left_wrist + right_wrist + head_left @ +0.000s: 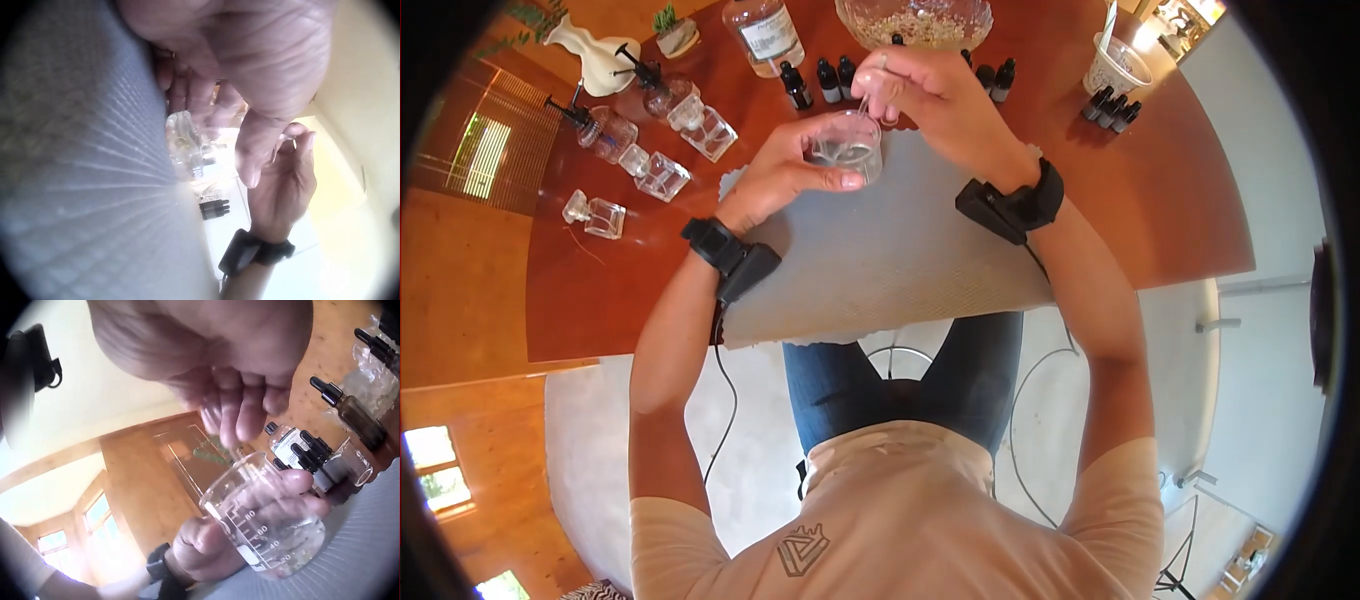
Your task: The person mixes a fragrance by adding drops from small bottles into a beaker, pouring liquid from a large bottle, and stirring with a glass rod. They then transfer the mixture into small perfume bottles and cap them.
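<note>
My left hand (pixel 782 168) grips a clear glass beaker (pixel 265 534) round its side, above the grey mat (pixel 830 265). Clear liquid stands in the lower part of the beaker, which leans over in the right wrist view and bears white volume marks. Over its rim, my right hand (pixel 930 95) pinches a thin clear rod (pixel 863 106) between thumb and fingers. The rod's lower end reaches into the beaker's mouth. Behind the beaker in the right wrist view is a small clear glass (pixel 354 464).
Dark dropper bottles (pixel 796 88) line the back of the mat, with a large labelled bottle (pixel 766 38) and a glass bowl (pixel 915 22) behind. Square glass bottles (pixel 663 176) and pump bottles (pixel 607 134) stand left. A white basket (pixel 1118 72) and more small bottles (pixel 1112 108) are right.
</note>
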Available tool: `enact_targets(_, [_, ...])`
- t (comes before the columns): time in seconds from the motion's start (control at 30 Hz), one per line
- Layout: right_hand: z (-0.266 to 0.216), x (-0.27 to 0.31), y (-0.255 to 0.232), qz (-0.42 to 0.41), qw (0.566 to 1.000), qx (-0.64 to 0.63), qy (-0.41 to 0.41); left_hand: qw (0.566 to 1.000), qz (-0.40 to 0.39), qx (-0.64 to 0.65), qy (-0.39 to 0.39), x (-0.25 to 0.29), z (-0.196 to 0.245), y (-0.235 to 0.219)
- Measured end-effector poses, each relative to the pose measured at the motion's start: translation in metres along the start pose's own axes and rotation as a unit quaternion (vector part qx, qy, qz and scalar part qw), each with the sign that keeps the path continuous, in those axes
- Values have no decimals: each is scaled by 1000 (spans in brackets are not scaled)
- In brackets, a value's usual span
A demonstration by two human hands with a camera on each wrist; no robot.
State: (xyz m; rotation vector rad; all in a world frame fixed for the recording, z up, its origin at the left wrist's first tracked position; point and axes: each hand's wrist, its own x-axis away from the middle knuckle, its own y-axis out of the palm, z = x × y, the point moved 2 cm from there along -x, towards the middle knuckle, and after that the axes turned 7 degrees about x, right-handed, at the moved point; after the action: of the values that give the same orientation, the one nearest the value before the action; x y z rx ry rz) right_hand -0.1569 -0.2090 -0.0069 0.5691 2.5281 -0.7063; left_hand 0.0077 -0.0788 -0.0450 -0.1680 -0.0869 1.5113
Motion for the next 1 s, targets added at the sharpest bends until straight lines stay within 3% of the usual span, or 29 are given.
enact_targets(0.1, [-1, 1, 2, -49, 998, 40, -6, 1000, -2, -19, -12, 1, 1, 0])
enact_targets(0.2, [-4, 3, 1, -4, 999, 46, 4, 1000, 13, -14, 3, 1, 0, 2])
enact_targets(0.3, [-7, 3, 0, -64, 993, 95, -8, 999, 0, -36, -8, 3, 6, 4])
enact_targets(0.4, [-5, 6, 6, -6, 999, 49, 3, 999, 8, -36, -1, 1, 6, 4])
enact_targets(0.5, [-10, 3, -1, -56, 996, 70, -9, 1000, 9, -26, -1, 2, 4, 2])
enact_targets(0.6, [-3, 3, 6, 32, 998, 39, -23, 1000, 1, 2, 11, 0, 5, 2])
enact_targets(0.63, [-4, 2, 5, 51, 993, 95, -39, 1000, 0, 15, 18, 0, 4, 2])
enact_targets(0.73, [-13, 2, 2, -38, 999, -3, 2, 999, -15, 29, 18, -1, 1, -1])
enact_targets(0.87, [-11, 2, 3, -3, 998, 61, -11, 999, 2, 48, 5, 1, 1, 0])
enact_targets(0.9, [-13, 2, 2, -30, 999, 27, -10, 999, -4, 39, 10, 1, 2, 0])
enact_targets(1.0, [-13, 4, 3, 45, 997, 56, 12, 999, -10, 44, 26, -2, 1, 0])
